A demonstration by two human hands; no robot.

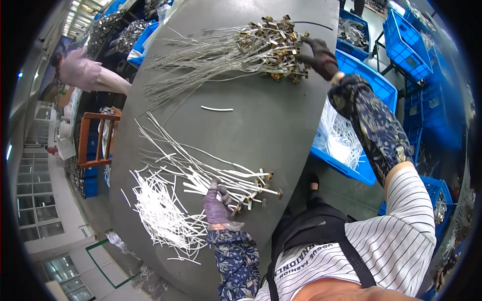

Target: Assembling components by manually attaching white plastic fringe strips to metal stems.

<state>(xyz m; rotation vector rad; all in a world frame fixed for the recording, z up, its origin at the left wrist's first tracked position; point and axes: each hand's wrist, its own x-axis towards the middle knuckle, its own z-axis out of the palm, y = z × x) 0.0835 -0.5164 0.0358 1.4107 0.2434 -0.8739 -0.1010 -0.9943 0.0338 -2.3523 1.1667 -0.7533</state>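
Observation:
My left hand point(218, 204), in a purple glove, is curled over a small bundle of wires with white sleeves point(201, 181) on the grey table. Metal clips point(261, 188) sit at the bundle's right end. Beside it, to the lower left, lies a heap of loose white tubes point(163, 215). My right hand point(321, 57), in a dark glove, reaches to the far right side of a big pile of thin wires point(201, 55). Its fingers are spread at the brass and silver metal ends point(273, 47) of that pile.
The grey table point(261, 125) has a single white tube point(217, 109) in its middle and a dark strip point(314, 24) at the far edge. Under my right arm stands a blue crate point(369, 173) of white tubes. More blue crates point(409, 45) stand right; another person point(83, 70) is at far left.

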